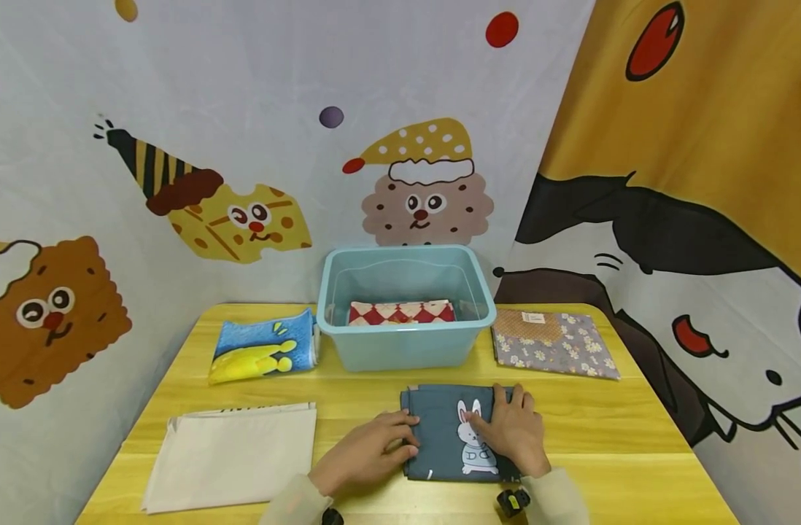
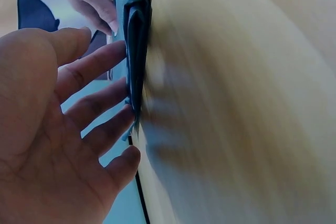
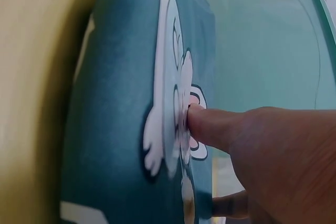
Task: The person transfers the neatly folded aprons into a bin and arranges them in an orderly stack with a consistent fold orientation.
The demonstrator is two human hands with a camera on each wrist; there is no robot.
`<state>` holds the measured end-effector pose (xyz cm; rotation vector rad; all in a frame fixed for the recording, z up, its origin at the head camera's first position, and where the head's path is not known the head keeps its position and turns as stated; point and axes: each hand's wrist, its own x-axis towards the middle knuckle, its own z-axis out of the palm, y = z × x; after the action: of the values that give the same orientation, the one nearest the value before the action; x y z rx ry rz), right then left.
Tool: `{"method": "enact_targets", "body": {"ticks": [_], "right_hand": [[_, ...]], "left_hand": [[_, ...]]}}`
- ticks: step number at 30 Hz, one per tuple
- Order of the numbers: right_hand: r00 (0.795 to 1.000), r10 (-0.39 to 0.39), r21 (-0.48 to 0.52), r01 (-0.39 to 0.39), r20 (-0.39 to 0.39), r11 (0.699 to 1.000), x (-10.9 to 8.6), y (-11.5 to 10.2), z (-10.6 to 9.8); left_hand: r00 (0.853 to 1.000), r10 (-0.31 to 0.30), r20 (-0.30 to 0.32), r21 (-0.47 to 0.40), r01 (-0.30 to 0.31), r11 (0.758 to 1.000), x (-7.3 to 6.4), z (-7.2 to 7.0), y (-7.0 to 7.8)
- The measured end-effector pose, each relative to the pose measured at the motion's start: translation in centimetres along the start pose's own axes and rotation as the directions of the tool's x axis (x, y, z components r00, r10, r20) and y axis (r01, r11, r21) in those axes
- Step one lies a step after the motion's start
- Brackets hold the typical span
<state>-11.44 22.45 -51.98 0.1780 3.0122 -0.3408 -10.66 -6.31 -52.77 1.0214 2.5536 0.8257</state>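
A dark blue-grey folded cloth (image 1: 436, 437) with a white rabbit print lies flat on the table in front of me. My left hand (image 1: 370, 450) touches its left edge with spread, relaxed fingers. In the left wrist view, the fingertips of that hand (image 2: 68, 114) meet the stacked folds of the cloth (image 2: 136, 45). My right hand (image 1: 517, 430) rests on the right part of the cloth, its thumb on the rabbit and its fingers reaching over the upper right side. The right wrist view shows the thumb of this hand (image 3: 283, 145) pressing on the printed cloth (image 3: 121, 87).
Behind the cloth stands a light blue plastic bin (image 1: 407, 350) with a red-and-white diamond-patterned cloth (image 1: 400, 313) inside. A blue and yellow folded cloth (image 1: 265, 346) lies left of it, a grey floral one (image 1: 551, 346) right. A cream folded cloth (image 1: 236, 456) lies front left on the wooden table (image 1: 610, 452).
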Motion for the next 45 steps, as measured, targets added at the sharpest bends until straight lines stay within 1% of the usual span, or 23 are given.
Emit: {"method": "enact_targets", "body": {"ticks": [7,11,14,17,19,21,24,25,27,30,33,35,37,38,40,42,44,45], "right_hand": [[1.0,0.016,0.014,-0.016,-0.003,1.0,-0.3,-1.3,0.5],[1.0,-0.004,0.02,0.004,0.0,1.0,-0.3,-1.8,0.5],[1.0,-0.016,0.034,0.015,0.024,0.999,-0.3,-1.7,0.4],[0.997,-0.035,0.058,0.031,0.067,0.998,-0.2,-1.1,0.0],[0.992,-0.06,0.088,0.05,0.11,0.995,-0.1,-0.5,-0.4],[0.984,-0.094,0.141,0.073,0.151,0.987,0.0,0.1,-1.0],[0.969,-0.154,0.245,0.105,0.19,0.964,0.2,1.1,-2.1],[0.965,-0.177,0.28,0.119,0.194,0.953,0.3,1.4,-2.4],[0.96,-0.199,0.345,0.121,0.2,0.931,0.6,2.0,-3.1],[0.958,-0.197,0.407,0.098,0.21,0.908,1.0,2.7,-3.8],[0.96,-0.154,0.442,0.035,0.236,0.896,1.3,3.4,-4.3],[0.959,-0.127,0.457,-0.003,0.254,0.889,1.5,3.8,-4.5],[0.957,-0.102,0.475,-0.041,0.271,0.879,1.5,4.0,-4.7],[0.956,-0.095,0.484,-0.054,0.278,0.873,1.6,4.2,-4.8],[0.954,-0.092,0.501,-0.066,0.285,0.863,1.6,4.5,-4.8],[0.955,-0.079,0.516,-0.084,0.286,0.852,1.5,5.0,-4.8],[0.953,-0.065,0.54,-0.111,0.296,0.835,1.5,5.4,-4.8],[0.951,-0.053,0.55,-0.131,0.306,0.825,1.4,5.6,-4.8]], "left_hand": [[1.0,-0.015,-0.021,-0.023,0.014,1.0,-0.8,-0.5,-0.5],[0.998,-0.059,-0.03,-0.045,0.058,0.997,-1.1,-0.6,-0.6],[0.996,-0.082,-0.032,-0.066,0.08,0.995,-1.1,-0.7,-0.7],[0.996,-0.079,-0.034,-0.086,0.075,0.993,-1.0,-0.7,-0.7],[0.997,-0.069,-0.037,-0.114,0.064,0.991,-1.0,-0.8,-0.7],[0.996,-0.073,-0.042,-0.159,0.065,0.985,-1.0,-0.9,-0.6],[0.994,-0.096,-0.053,-0.253,0.08,0.964,-1.0,-1.1,-0.7],[0.992,-0.108,-0.059,-0.289,0.087,0.953,-1.0,-1.1,-0.7],[0.99,-0.119,-0.077,-0.351,0.085,0.932,-0.9,-1.2,-0.8],[0.985,-0.124,-0.123,-0.438,0.058,0.897,-0.9,-1.4,-0.8],[0.975,-0.143,-0.169,-0.5,0.041,0.865,-0.8,-1.6,-0.8],[0.967,-0.175,-0.183,-0.555,0.045,0.831,-0.7,-1.8,-0.8],[0.96,-0.217,-0.179,-0.599,0.069,0.798,-0.7,-1.9,-0.8],[0.955,-0.242,-0.17,-0.63,0.083,0.772,-0.8,-1.9,-0.9],[0.946,-0.288,-0.146,-0.696,0.108,0.71,-0.8,-2.0,-0.9],[0.938,-0.33,-0.109,-0.753,0.139,0.643,-0.8,-1.9,-1.0],[0.931,-0.358,-0.07,-0.804,0.16,0.573,-0.8,-1.8,-1.1],[0.928,-0.369,-0.05,-0.822,0.172,0.542,-0.8,-1.8,-1.1]]}}
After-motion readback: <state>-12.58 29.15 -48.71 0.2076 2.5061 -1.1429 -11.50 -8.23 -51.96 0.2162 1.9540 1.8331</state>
